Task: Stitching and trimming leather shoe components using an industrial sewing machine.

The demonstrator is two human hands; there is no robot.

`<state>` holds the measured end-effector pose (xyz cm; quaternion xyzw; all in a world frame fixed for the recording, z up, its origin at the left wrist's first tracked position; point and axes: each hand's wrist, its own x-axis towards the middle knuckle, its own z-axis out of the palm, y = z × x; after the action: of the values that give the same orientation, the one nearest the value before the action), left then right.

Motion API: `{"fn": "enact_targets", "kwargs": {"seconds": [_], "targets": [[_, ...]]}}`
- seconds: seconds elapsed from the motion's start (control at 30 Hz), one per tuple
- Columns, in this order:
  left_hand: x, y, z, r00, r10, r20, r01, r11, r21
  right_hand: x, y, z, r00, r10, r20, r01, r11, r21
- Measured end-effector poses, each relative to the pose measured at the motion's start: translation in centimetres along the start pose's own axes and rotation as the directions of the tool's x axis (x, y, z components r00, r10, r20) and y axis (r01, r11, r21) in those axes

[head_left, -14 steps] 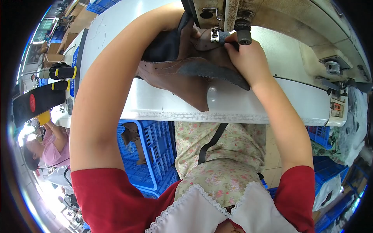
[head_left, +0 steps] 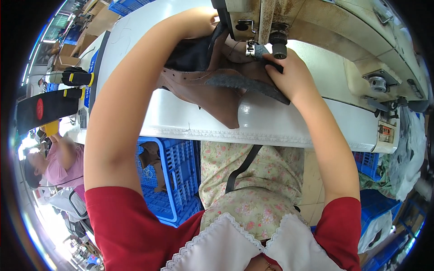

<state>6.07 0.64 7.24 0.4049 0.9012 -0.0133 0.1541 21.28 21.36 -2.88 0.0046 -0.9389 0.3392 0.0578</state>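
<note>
A brown leather shoe upper (head_left: 203, 86) with a dark lining and a grey-black edge strip lies under the head of a sewing machine (head_left: 325, 27). Its edge passes at the metal presser foot (head_left: 250, 48). My right hand (head_left: 291, 74) pinches the upper between thumb and fingers, just right of the foot. From the left, my left hand (head_left: 211, 20) reaches round behind the upper; the lining and the machine head hide its fingers. One pointed flap of the leather hangs toward the front edge of the white worktable (head_left: 181, 117).
Below the table at left stands a blue plastic crate (head_left: 174, 180) with brown leather pieces inside. More blue crates (head_left: 377, 207) and clear plastic bags (head_left: 409, 149) are at right. Further left, a co-worker in a pink top (head_left: 68, 158) sits by another bench.
The view has shifted slightly, so the machine and table sit a little differently in it. Both hands stay at the upper beside the presser foot, with little visible movement.
</note>
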Motion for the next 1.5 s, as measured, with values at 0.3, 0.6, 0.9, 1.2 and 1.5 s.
{"fn": "enact_targets", "kwargs": {"seconds": [0.3, 0.6, 0.9, 1.2, 1.5], "targets": [[-14.0, 6.3, 2.3, 0.697, -0.403, -0.593, 0.233, 0.909, -0.344, -2.8, 2.6, -4.9, 0.869, -0.416, 0.268, 0.384, 0.908, 0.164], [-11.9, 14.9, 8.3, 0.631, -0.046, -0.774, 0.064, 0.998, -0.007, -2.4, 2.4, -2.5, 0.834, -0.505, 0.223, 0.530, 0.845, -0.071], [-8.9, 14.9, 7.5, 0.736, -0.106, -0.669, 0.062, 0.994, -0.090, -1.0, 2.1, -3.2, 0.763, -0.589, 0.268, 0.632, 0.766, -0.118], [-7.1, 13.9, 10.7, 0.767, -0.201, -0.610, 0.246, 0.969, -0.010, -1.2, 0.9, -3.3, 0.769, -0.531, 0.356, 0.615, 0.767, -0.185], [-7.1, 12.3, 11.8, 0.734, -0.067, -0.675, 0.154, 0.986, 0.069, -1.6, 0.8, -2.3, 0.755, -0.547, 0.361, 0.645, 0.718, -0.261]]}}
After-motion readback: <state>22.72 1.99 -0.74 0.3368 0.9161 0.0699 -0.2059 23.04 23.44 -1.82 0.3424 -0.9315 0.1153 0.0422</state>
